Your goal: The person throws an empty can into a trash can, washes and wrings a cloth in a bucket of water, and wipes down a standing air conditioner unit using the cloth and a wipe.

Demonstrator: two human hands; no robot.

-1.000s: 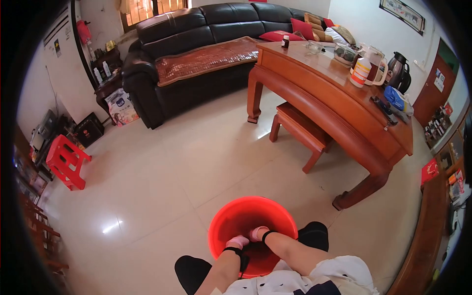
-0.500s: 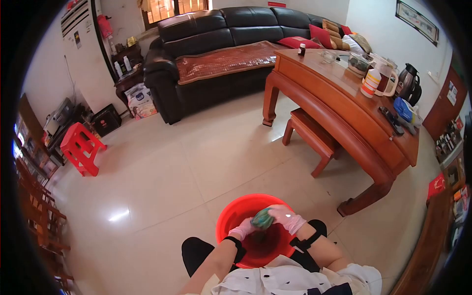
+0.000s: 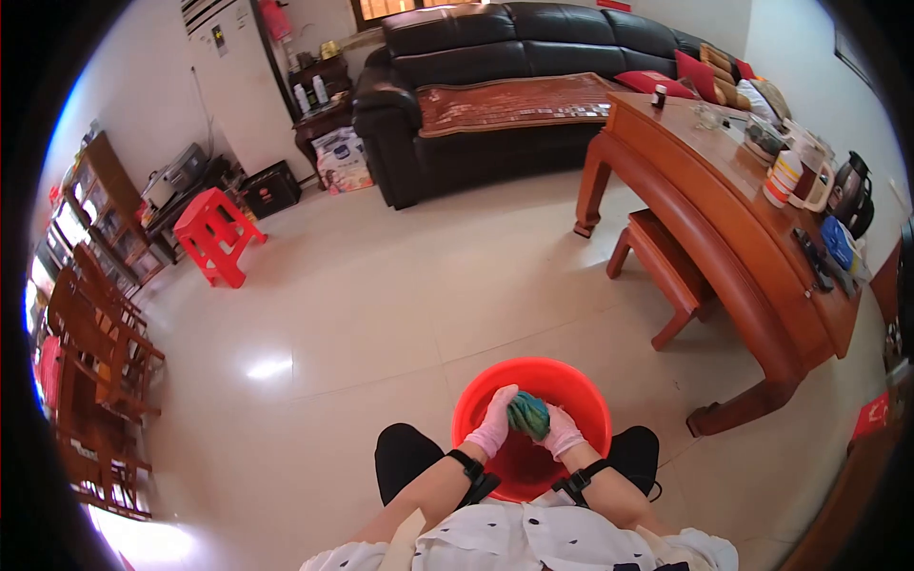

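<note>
Both hands wear pale pink gloves and are over the red bucket [image 3: 583,392], which stands on the floor between the knees. A bunched green-blue cloth [image 3: 527,416] is gripped between them. My left hand [image 3: 495,423] closes on its left side, and my right hand [image 3: 560,431] holds its lower right side. Black straps circle both wrists. Below the cloth, the inside of the bucket looks dark red; whether it holds water I cannot tell.
A wooden table [image 3: 709,171] with bottles and jugs stands at the right, a low wooden bench [image 3: 666,257] beside it. Behind is a black sofa [image 3: 495,157]. A red plastic stool [image 3: 217,233] and wooden chairs [image 3: 105,333] are at the left.
The hands were down inside the bucket, then came up with the cloth, which is now bunched between them. The view has turned left, so the room has shifted right.
</note>
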